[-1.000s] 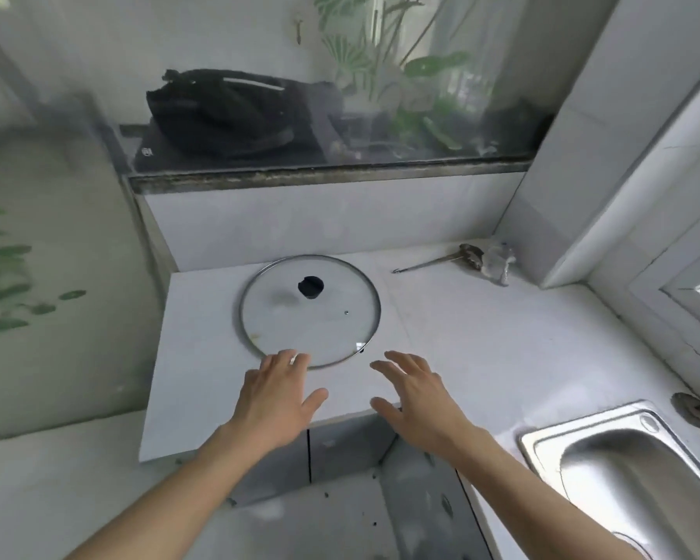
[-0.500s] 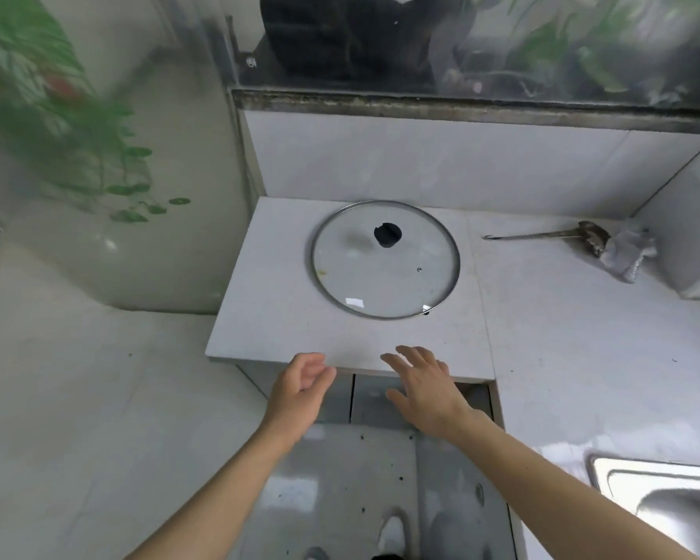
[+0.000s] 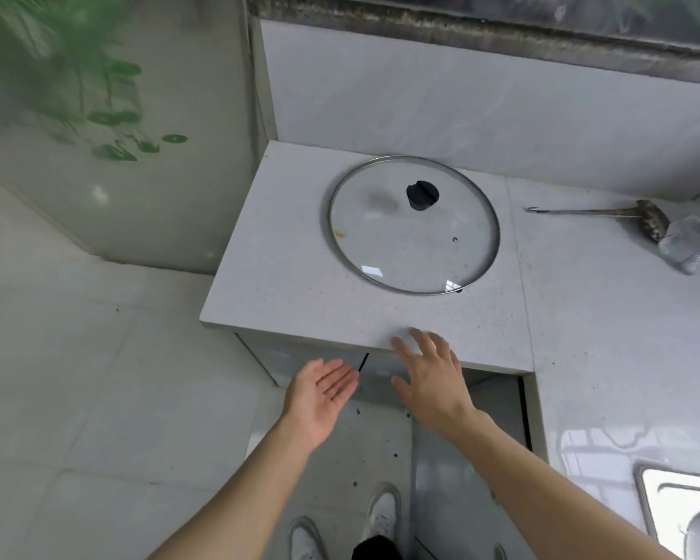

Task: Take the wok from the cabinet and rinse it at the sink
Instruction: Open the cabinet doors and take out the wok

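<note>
1. Left hand (image 3: pixel 320 394): palm turned up and inward, fingers straight and together, holding nothing. It hangs below the counter's front edge, in front of the cabinet doors (image 3: pixel 384 369), just left of the dark gap between them.
2. Right hand (image 3: pixel 429 381): back facing the camera, fingers spread and relaxed, holding nothing. Fingertips overlap the front edge of the countertop (image 3: pixel 283 284); cannot tell whether they touch it.
3. Cabinet doors sit under the countertop overhang, both closed as far as visible. Wok: not in view; cannot tell its place from this view.
4. Sink (image 3: pixel 687 515): stainless, at the lower right corner of the view, only partly in frame, well apart from both hands.
5. Glass lid (image 3: pixel 413 244) with metal rim lies flat on the countertop, black knob (image 3: pixel 422 194) uppermost, beyond the right hand and apart from it.
6. Metal ladle (image 3: pixel 607 214) lies on the counter to the lid's right, bowl end touching a crumpled clear plastic piece (image 3: pixel 687 244).
7. White shoes (image 3: pixel 380 515) visible on the floor below, between the forearms.
8. Green plant (image 3: pixel 77 74), blurred, at upper left.
</note>
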